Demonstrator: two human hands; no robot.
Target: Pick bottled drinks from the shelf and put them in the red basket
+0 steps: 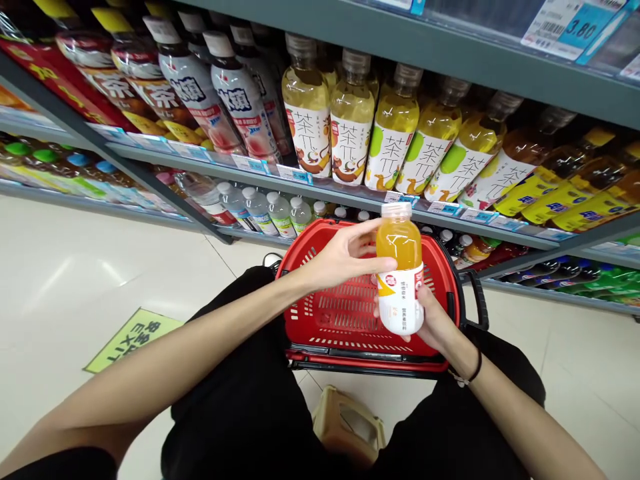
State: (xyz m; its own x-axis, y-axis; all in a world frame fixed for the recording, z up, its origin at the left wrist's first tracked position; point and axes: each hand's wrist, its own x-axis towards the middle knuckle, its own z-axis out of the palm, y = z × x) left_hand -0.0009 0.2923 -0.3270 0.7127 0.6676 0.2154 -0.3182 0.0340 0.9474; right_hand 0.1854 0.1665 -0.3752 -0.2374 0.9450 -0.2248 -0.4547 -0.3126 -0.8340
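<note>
1. An orange drink bottle is held in the air over the red basket, nearer that basket's right edge than its left, with its cap pointed towards the front edge of the shelf.
2. The lower half is gripped by the right hand: the thumb is laid on the label, and fingertips are seen at the opposite side.
3. The upper part is touched by the left hand, whose thumb is rested near the label's top edge. The other fingers are loosely curved beside the bottle; whether they are pressed against it cannot be told.
4. A moderate weight is suggested by the orange liquid inside. The wall is judged to be smooth plastic, fairly stiff with slight give, hardly fragile, but slippery if damp.
5. The surest hold is probably offered around the labelled body, with thumb and fingers opposed; the narrower cap is better avoided.
</note>
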